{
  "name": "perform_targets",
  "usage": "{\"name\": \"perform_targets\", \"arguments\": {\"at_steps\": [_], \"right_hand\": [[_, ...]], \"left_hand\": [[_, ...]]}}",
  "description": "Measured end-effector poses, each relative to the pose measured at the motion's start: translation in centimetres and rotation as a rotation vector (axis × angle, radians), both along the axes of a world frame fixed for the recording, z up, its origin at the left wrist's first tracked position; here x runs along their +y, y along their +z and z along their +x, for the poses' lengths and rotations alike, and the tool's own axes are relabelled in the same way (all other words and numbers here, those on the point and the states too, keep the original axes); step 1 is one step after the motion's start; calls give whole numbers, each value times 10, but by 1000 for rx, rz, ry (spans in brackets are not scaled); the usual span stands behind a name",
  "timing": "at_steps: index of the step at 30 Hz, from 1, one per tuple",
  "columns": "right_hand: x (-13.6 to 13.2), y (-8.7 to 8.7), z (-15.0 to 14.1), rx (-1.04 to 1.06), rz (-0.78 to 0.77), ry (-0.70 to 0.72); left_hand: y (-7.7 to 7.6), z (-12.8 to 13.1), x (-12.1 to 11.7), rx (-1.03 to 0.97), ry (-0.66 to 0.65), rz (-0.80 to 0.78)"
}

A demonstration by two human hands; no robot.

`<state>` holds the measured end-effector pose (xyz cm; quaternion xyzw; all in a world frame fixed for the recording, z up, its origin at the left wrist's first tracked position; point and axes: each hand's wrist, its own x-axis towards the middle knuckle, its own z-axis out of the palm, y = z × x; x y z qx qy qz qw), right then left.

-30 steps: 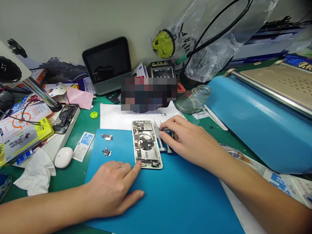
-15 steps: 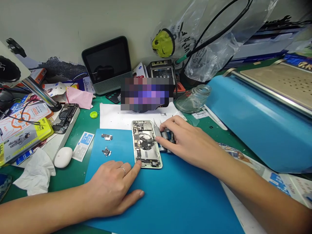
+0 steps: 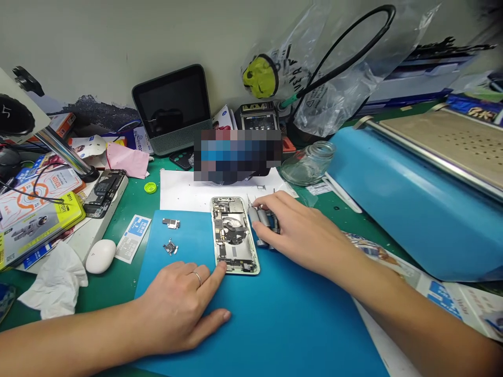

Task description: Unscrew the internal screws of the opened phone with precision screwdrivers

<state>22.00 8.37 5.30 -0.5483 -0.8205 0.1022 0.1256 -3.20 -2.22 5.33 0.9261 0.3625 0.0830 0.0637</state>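
An opened phone housing (image 3: 234,251) with bare inner parts lies on the blue mat (image 3: 298,303). The index fingertip of my left hand (image 3: 183,301) rests on its lower left corner; the thumb is spread away and the other fingers curl. Just right of the phone lie several grey-handled screwdrivers (image 3: 262,217) side by side. My right hand (image 3: 294,228) covers them partly, thumb and index finger bent around one handle. The remaining right fingers are hidden. Left of the phone sit a small metal-shielded part (image 3: 172,223) and a small dark part (image 3: 170,246).
A white earbud case (image 3: 101,256), crumpled tissue (image 3: 55,283) and boxes (image 3: 39,220) crowd the left. Behind the mat are a smart display (image 3: 173,104) and a glass jar (image 3: 310,162). A large blue machine (image 3: 393,209) stands at the right.
The view has shifted slightly. My right thumb has moved a little to the right over the screwdrivers, away from the phone's edge. My left hand stays at the phone's corner.
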Motion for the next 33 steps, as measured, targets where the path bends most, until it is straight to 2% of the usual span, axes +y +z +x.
{"name": "perform_targets", "arguments": {"at_steps": [13,20,27,33], "right_hand": [[1,0,-2,-41,-8,26],[0,-3,-2,-31,45,45],[1,-2,-3,-50,-45,6],[1,-1,-3,-33,-35,20]], "left_hand": [[0,-2,0,33,13,-62],[-2,-3,-2,24,13,-50],[-3,-2,-2,16,18,-32],[-2,-2,-2,18,13,-20]]}}
